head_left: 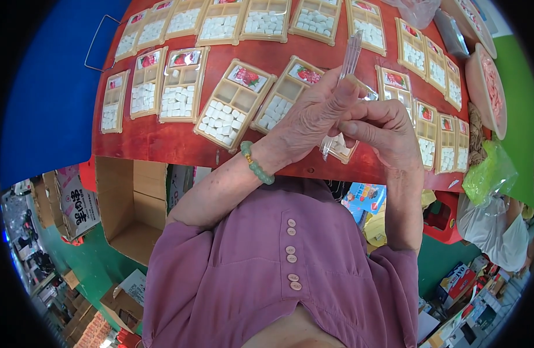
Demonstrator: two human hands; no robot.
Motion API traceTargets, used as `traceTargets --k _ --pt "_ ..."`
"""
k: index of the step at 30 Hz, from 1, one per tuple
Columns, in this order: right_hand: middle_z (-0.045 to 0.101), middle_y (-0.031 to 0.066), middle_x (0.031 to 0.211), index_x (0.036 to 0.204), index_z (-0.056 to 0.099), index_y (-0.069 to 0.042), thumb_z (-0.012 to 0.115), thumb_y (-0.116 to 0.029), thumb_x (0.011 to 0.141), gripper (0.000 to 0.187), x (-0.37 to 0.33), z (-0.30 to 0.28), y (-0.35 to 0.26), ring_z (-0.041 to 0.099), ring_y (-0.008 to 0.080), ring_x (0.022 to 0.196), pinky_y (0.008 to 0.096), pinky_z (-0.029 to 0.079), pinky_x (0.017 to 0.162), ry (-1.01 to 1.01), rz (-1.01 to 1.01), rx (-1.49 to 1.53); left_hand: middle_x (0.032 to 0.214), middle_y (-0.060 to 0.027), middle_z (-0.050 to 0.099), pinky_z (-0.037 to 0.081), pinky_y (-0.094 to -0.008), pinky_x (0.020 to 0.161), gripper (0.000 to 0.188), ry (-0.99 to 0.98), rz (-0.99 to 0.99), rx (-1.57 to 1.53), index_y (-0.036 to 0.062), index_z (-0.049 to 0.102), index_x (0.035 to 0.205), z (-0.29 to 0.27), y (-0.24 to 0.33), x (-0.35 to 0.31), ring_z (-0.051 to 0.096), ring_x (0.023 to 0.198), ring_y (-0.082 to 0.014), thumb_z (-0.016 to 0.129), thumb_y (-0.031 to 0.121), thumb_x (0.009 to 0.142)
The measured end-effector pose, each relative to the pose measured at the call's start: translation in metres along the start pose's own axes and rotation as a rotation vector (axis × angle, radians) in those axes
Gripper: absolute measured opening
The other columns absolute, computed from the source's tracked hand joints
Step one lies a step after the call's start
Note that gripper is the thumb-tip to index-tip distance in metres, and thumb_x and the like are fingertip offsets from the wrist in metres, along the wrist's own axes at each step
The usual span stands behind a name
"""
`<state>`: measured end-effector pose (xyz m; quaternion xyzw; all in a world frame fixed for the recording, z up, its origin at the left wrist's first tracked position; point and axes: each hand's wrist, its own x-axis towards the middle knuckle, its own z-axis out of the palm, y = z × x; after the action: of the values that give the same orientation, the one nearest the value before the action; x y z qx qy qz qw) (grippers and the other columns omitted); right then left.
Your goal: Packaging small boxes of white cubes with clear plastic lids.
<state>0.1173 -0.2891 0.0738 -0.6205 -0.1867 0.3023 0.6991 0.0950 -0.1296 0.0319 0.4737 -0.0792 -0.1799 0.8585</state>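
Note:
My left hand (pixel 325 107), with a green bead bracelet (pixel 255 162) at its wrist, is closed around a bundle of slim clear plastic pieces (pixel 352 52). They stick up past my thumb, and a clear end (pixel 325 148) shows below the hand. My right hand (pixel 388 127) meets it with fingers pinched together; what they grip is hidden. Beneath and around both hands lie beige compartment trays, among them a tilted tray (pixel 239 100) and another (pixel 277 103) partly behind my left wrist. They contain small white blocks and strawberry-picture packets.
Rows of similar trays (pixel 267 36) cover the red table (pixel 180 139). A tub of pink stuff (pixel 473 75) and a green plastic bag (pixel 490 171) are at the right. An open cardboard box (pixel 119 203) stands below the table's left edge, a red stool (pixel 446 220) below its right.

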Motion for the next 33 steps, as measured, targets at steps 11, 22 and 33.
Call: traceTargets --k 11,22,33 --pt "0.061 0.0009 0.086 0.100 0.060 0.002 0.056 0.000 0.086 0.014 -0.010 0.019 0.001 0.055 0.0066 0.077 0.0216 0.046 0.071 0.208 -0.135 -0.044 0.102 -0.0054 0.045 0.046 -0.0199 0.067 0.068 0.105 0.257 0.146 -0.0005 0.030 0.123 0.014 0.007 0.002 0.051 0.086 -0.0064 0.065 0.043 0.083" --pt "0.054 0.0026 0.088 0.095 0.052 0.001 0.047 -0.004 0.093 0.007 -0.017 0.018 -0.002 0.052 0.0096 0.083 0.0230 0.043 0.075 0.214 -0.211 -0.193 0.116 -0.0096 0.045 0.044 -0.0289 0.086 0.065 0.103 0.123 -0.096 -0.0008 0.029 0.135 -0.001 0.018 -0.005 0.051 0.105 -0.0173 0.066 0.015 0.084" --pt "0.055 0.0061 0.087 0.091 0.051 0.002 0.048 0.001 0.089 0.004 -0.018 0.011 -0.011 0.055 0.0126 0.082 0.0316 0.045 0.081 0.117 -0.161 -0.296 0.111 -0.0074 0.051 0.045 -0.0294 0.087 0.059 -0.044 -0.018 -0.161 0.0025 0.031 0.135 0.009 0.023 -0.004 0.053 0.103 -0.0142 0.062 0.021 0.088"
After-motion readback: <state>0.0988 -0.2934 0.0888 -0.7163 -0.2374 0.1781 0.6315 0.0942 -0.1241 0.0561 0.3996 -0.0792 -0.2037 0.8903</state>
